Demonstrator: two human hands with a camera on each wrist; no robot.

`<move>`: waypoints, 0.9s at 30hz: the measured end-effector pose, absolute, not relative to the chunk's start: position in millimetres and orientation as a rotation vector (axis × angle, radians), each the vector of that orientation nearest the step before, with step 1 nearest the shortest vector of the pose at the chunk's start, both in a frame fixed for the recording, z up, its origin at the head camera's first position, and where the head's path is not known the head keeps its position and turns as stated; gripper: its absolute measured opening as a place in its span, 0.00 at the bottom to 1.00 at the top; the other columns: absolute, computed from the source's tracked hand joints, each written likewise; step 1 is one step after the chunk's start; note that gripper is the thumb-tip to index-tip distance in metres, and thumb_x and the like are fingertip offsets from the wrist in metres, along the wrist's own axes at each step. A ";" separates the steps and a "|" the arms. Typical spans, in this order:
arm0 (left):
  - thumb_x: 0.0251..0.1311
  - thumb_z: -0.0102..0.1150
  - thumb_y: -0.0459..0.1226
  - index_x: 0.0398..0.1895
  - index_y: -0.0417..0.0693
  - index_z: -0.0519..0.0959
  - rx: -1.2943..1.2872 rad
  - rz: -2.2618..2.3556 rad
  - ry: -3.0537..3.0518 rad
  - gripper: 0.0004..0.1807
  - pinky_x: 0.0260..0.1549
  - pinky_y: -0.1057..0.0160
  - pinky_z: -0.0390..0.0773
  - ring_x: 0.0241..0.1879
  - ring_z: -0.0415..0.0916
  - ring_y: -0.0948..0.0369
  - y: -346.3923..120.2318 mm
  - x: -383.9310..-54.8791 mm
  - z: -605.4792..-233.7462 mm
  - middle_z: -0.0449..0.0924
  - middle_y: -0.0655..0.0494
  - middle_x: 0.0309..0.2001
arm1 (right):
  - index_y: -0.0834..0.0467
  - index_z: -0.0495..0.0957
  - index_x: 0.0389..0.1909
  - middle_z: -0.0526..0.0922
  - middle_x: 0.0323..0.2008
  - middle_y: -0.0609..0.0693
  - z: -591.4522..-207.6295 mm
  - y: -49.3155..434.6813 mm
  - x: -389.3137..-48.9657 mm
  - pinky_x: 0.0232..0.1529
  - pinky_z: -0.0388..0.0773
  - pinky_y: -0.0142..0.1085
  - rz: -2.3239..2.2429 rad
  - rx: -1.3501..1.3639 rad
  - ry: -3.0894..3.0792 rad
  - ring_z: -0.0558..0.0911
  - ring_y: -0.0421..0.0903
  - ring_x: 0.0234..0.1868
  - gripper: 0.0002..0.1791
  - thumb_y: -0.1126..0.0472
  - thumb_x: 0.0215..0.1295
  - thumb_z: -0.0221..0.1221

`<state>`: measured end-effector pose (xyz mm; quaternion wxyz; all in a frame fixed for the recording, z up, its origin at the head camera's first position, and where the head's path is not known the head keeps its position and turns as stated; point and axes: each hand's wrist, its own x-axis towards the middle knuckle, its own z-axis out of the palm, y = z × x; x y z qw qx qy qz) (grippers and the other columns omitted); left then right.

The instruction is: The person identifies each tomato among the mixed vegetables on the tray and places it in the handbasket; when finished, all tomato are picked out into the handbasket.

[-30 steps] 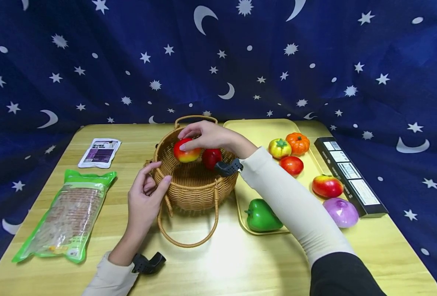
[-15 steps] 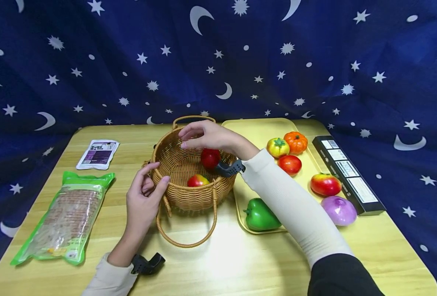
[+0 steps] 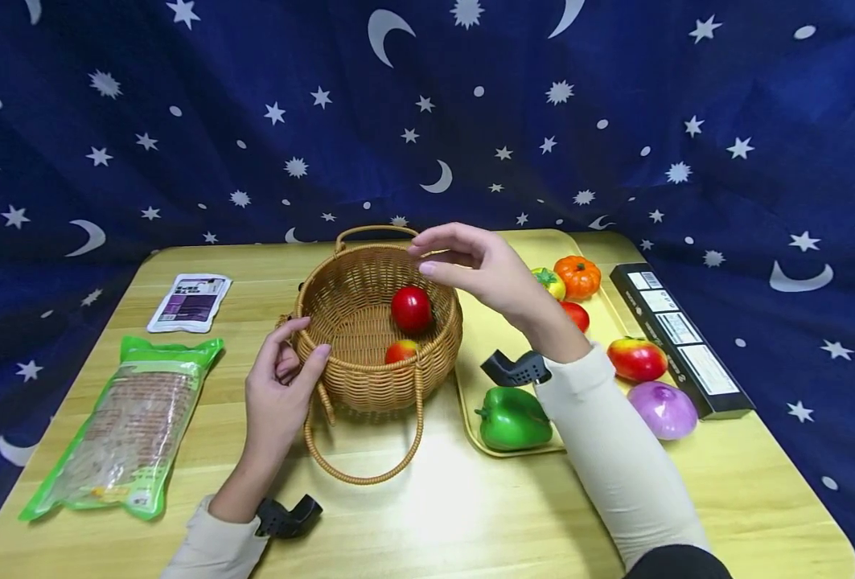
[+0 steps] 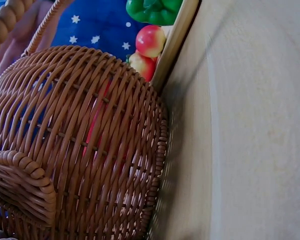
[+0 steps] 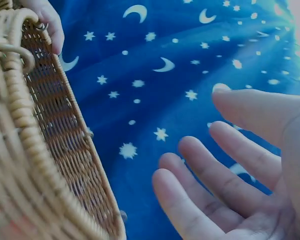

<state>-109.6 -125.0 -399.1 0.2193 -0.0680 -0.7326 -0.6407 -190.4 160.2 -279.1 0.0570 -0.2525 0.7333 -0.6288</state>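
Note:
A wicker basket (image 3: 369,386) stands on the table with its front handle folded down. Inside it lie a round red apple (image 3: 411,310) and a red-and-yellow fruit (image 3: 401,351), the latter partly behind the near rim. My left hand (image 3: 278,390) holds the basket's left rim between thumb and forefinger. To the right of the opening, my right hand (image 3: 503,281) is raised with fingers loosely extended and nothing in it. The right wrist view shows the bare palm and spread fingers (image 5: 210,172) beside the rim. Red shows through the weave in the left wrist view.
A yellow tray (image 3: 470,410) at right bears a green bell pepper (image 3: 514,420), an orange pumpkin (image 3: 577,277), a purple onion (image 3: 663,410) and several other fruits. Beyond it lies a long black box (image 3: 676,342). At left are a green-edged bag (image 3: 133,430) and a white-purple packet (image 3: 190,303).
My right hand has let go of the red-and-yellow fruit, which dropped into the basket, and then moved right, away from the opening. My left hand has stayed at the rim.

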 end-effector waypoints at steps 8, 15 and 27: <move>0.65 0.68 0.33 0.63 0.48 0.79 -0.177 -1.756 -2.037 0.22 0.26 0.68 0.58 0.25 0.54 0.60 -124.1 -109.6 -398.9 0.53 0.51 0.26 | 0.63 0.80 0.57 0.83 0.54 0.60 -296.1 207.3 -156.1 0.57 0.78 0.39 -2.113 -0.578 2.365 0.82 0.56 0.56 0.19 0.66 0.67 0.68; 0.65 0.68 0.30 0.63 0.46 0.78 -0.168 -1.755 -2.041 0.23 0.26 0.68 0.57 0.25 0.54 0.60 -125.0 -109.0 -398.0 0.52 0.51 0.26 | 0.70 0.77 0.56 0.84 0.50 0.59 -325.5 239.7 -142.5 0.54 0.80 0.37 -2.476 -0.298 2.275 0.83 0.51 0.52 0.20 0.70 0.65 0.67; 0.65 0.68 0.33 0.62 0.46 0.79 -0.184 -1.753 -2.038 0.22 0.27 0.68 0.58 0.25 0.54 0.59 -125.1 -109.3 -398.4 0.53 0.50 0.26 | 0.67 0.81 0.52 0.85 0.45 0.54 -371.0 279.7 -136.1 0.50 0.78 0.28 -2.695 0.181 2.445 0.83 0.46 0.47 0.17 0.75 0.62 0.67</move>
